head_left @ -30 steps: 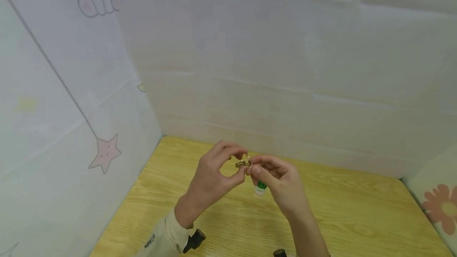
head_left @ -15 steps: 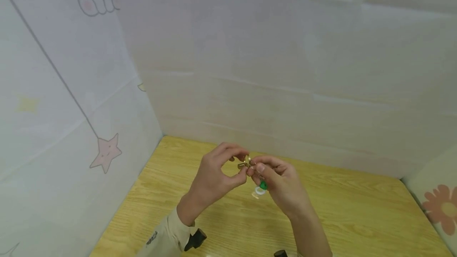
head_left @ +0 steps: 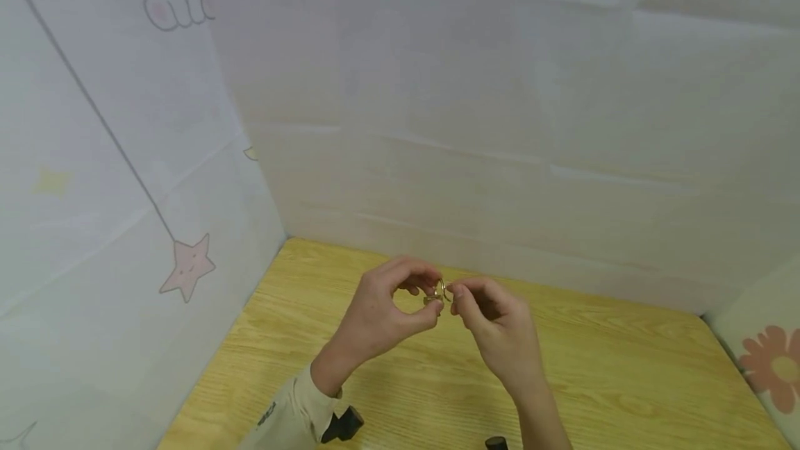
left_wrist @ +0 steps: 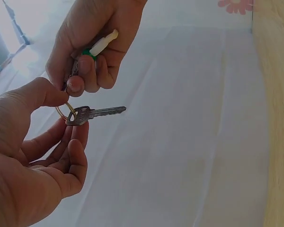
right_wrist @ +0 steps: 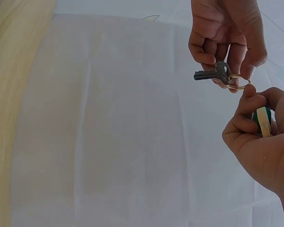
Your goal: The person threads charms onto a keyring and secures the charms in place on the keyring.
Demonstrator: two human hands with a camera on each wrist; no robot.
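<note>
Head cam looks down at my wooden yellow table from farther back; both wrist cams sit close, sharing the small silver metal key.

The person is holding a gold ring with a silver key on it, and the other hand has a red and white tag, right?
Not quite: the tag in the right hand is green and white, as the left wrist view shows. The left hand does hold the gold ring with the silver key.

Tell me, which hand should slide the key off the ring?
Probably the left hand. Its fingers already pinch the key and the ring. The right hand grips a green-and-white tag and only touches the ring, so it can steady it.
</note>
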